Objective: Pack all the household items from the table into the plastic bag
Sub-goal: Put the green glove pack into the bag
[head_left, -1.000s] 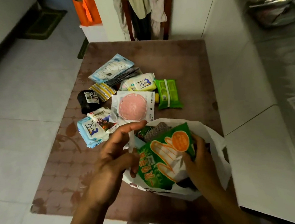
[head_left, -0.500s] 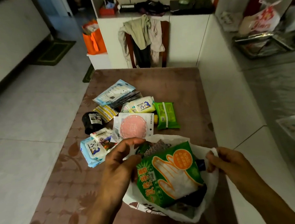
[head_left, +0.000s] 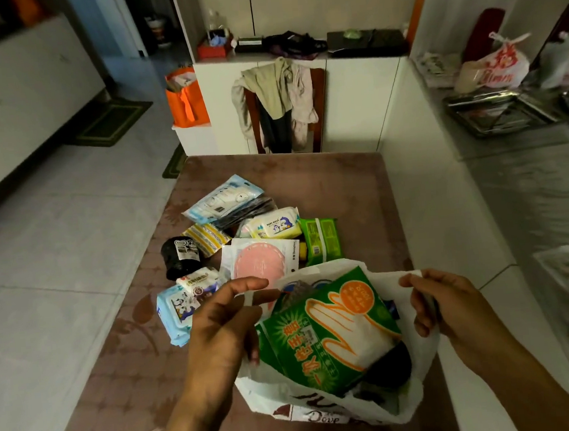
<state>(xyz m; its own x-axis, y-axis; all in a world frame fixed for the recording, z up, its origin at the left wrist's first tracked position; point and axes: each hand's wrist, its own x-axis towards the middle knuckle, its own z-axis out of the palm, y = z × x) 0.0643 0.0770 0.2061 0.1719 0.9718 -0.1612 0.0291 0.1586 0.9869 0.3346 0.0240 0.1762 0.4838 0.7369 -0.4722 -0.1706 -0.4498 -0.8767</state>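
Note:
A white plastic bag (head_left: 330, 405) sits open at the near end of the brown table (head_left: 342, 189). A green glove packet (head_left: 327, 332) sticks out of the bag over darker items. My left hand (head_left: 224, 327) pinches the bag's left handle strip. My right hand (head_left: 445, 301) grips the bag's right rim. Behind the bag lie a pink round pad pack (head_left: 259, 260), a green wipes pack (head_left: 321, 238), a baby wipes pack (head_left: 275, 228), a blue-white pack (head_left: 223, 200), a striped sachet (head_left: 206, 237), a black roll (head_left: 180, 258) and blue wipes packs (head_left: 177, 307).
A white counter (head_left: 448, 221) runs along the table's right side, with metal trays (head_left: 501, 114) and a tied bag (head_left: 500, 65) further right. A chair draped with clothes (head_left: 276, 102) stands behind the table. An orange bag (head_left: 185, 96) sits at the back left. Tiled floor lies to the left.
My right hand left the green glove packet and took hold of the bag's right rim. Both hands have pulled the bag's mouth wider. The camera has tilted up.

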